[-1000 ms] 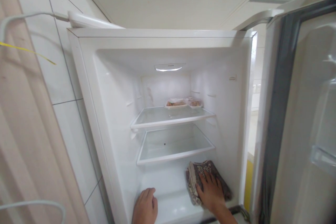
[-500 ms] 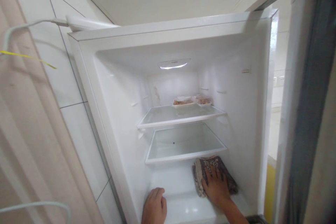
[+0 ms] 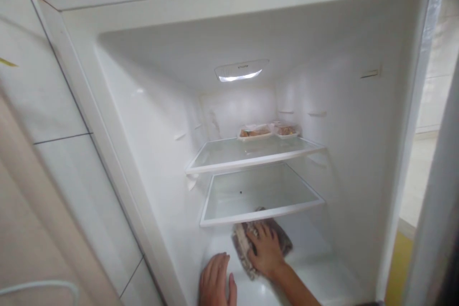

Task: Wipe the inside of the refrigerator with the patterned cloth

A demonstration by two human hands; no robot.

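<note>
**A:** Head view, looking into an open fridge (image 3: 150, 119). Smooth white plastic walls, glossy, rounded at the inner corners. Lamp (image 3: 241, 71) lit in the ceiling, a flat oblong.

**B:** Shelves?

**A:** Two, clear glass with white plastic rims. Upper shelf (image 3: 251, 155) carrying two shallow white trays at the back: larger tray (image 3: 254, 133) with brownish food in it, smaller tray (image 3: 287, 130) just beside it to the right, likewise filled with something brown. Too small to tell what kind of food. Lower shelf (image 3: 261, 196) bare but for one dark speck on the glass.

**B:** And below that?

**A:** White floor (image 3: 315, 272) of the compartment, shiny. Folded cloth (image 3: 244, 248) lying on it just under the front edge of the lower shelf, left of centre. Soft, woven, brown with a pale pattern, bunched into a thick pad.

**B:** Hands?

**A:** Right hand (image 3: 266, 252) pressed flat on top of the cloth, fingers spread wide, palm down, not curled round it. Left hand (image 3: 216, 283) resting on the floor near the fridge's left wall, just beside the cloth, fingers together and fairly straight, holding nothing.

**B:** Outside the fridge?

**A:** Pale glazed wall tiles (image 3: 39, 95) on the left, dark grout lines. Edge of the open door (image 3: 437, 201) on the right.
</note>
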